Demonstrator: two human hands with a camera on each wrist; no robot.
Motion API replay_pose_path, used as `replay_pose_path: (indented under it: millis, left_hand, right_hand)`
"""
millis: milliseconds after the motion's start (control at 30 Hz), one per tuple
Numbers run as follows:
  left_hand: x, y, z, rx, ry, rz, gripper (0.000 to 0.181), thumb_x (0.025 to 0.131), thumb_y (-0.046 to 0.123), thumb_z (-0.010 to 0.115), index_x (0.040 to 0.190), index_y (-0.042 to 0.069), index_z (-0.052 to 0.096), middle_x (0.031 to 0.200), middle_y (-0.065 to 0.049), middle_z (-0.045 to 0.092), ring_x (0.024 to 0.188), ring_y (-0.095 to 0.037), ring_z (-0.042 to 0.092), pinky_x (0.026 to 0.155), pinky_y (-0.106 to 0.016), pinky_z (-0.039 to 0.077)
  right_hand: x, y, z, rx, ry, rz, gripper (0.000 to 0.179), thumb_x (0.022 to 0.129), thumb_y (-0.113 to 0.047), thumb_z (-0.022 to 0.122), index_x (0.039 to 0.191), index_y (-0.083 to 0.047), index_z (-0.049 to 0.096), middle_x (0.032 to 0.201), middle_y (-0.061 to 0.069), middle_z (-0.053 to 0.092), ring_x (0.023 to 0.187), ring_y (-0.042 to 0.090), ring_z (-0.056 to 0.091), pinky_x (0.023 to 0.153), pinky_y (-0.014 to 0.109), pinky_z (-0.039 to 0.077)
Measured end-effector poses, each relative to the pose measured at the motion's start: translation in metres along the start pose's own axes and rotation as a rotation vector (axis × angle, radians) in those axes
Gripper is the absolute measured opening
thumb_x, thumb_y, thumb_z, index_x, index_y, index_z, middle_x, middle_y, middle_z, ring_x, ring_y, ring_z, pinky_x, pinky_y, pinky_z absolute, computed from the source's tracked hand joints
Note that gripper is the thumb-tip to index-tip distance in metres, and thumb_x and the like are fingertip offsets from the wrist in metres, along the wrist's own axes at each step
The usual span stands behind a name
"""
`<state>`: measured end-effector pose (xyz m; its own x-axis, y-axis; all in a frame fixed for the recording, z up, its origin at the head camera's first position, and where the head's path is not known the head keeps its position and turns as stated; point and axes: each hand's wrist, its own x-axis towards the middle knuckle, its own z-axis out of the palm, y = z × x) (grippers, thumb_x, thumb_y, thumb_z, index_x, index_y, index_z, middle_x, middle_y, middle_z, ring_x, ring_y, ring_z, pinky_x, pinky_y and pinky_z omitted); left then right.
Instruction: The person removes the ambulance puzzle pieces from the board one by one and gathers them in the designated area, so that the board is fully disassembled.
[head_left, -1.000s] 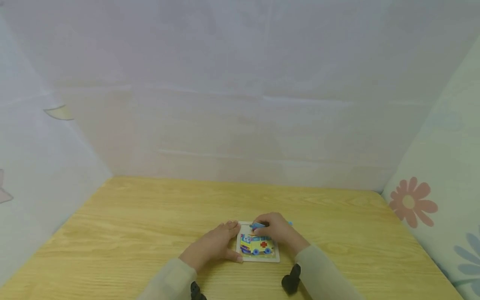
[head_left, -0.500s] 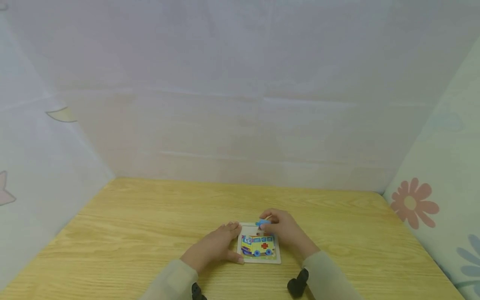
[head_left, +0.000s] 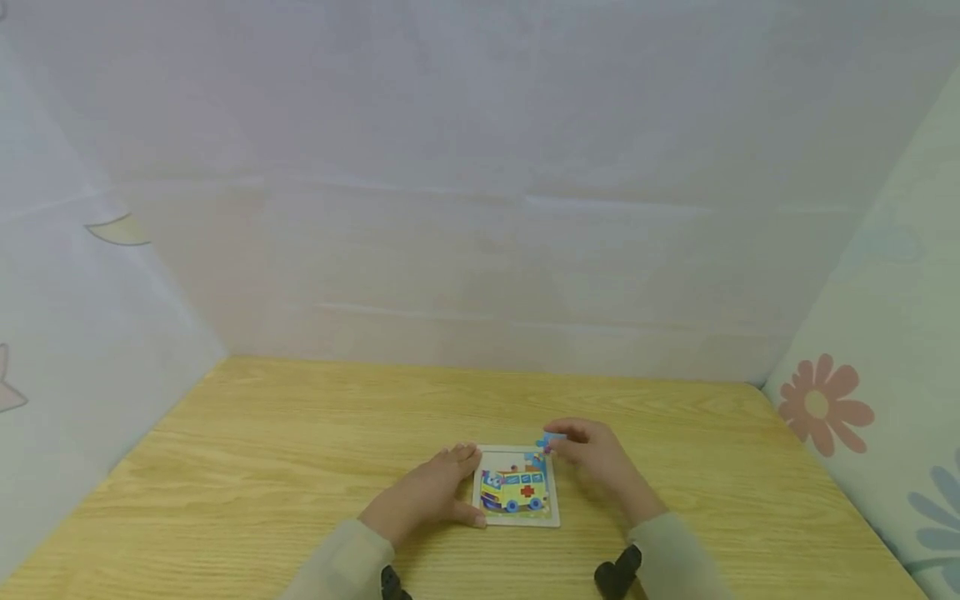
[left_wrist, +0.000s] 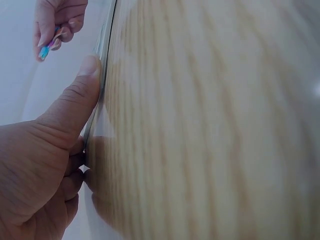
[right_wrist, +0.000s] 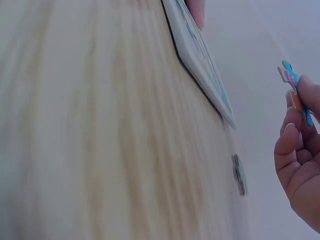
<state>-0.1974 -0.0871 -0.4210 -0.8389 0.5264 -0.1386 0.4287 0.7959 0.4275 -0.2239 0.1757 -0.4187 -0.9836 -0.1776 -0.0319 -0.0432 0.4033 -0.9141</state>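
A small puzzle board [head_left: 517, 490] with a yellow vehicle picture lies flat on the wooden table [head_left: 262, 467], near the middle of its near edge. The board's left edge is braced by the left hand [head_left: 431, 490]: the thumb [left_wrist: 75, 100] is laid straight along that edge, and the other fingers are loosely curled beside it with nothing in them. A blue puzzle piece [head_left: 550, 440] is pinched between thumb and fingertips of the right hand [head_left: 596, 460], which is held just off the board's far right corner. In the right wrist view the piece [right_wrist: 292, 82] is seen lifted clear of the table and apart from the board [right_wrist: 205, 70], with its edge sticking out above the fingertips [right_wrist: 290, 132]. A second, darker piece [right_wrist: 239, 174] lies flat on the table near the board's corner, below the right hand. Pale fabric walls with flower prints [head_left: 821, 404] enclose the table on the far, left and right sides.
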Motion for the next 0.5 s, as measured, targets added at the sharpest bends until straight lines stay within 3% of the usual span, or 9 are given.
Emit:
replay_pose_path:
  millis: [267,500]
  left_hand:
    - [0.001,-0.003,0.001,-0.001,0.006,0.006,0.096,0.069,0.054,0.071,0.142,0.002,0.035,0.150,-0.012,0.029,0.138,-0.033,0.025,0.113,-0.049,0.023]
    - [0.003,-0.004,0.002,-0.011,-0.004,0.008,0.096,0.069,0.055,0.070,0.142,0.002,0.035,0.150,-0.012,0.028,0.138,-0.034,0.024,0.112,-0.049,0.023]
  right_hand:
    - [-0.002,0.011,-0.018,0.029,0.053,0.023,0.029,0.089,-0.017,0.063,0.114,-0.002,0.062,0.091,0.006,0.066,0.078,0.017,0.059,0.071,0.032,0.054]
    - [-0.004,0.019,-0.033,-0.015,0.123,0.070,0.025,0.088,-0.019,0.063,0.109,-0.005,0.063,0.098,0.006,0.065,0.082,0.016,0.058,0.072,0.028,0.052]
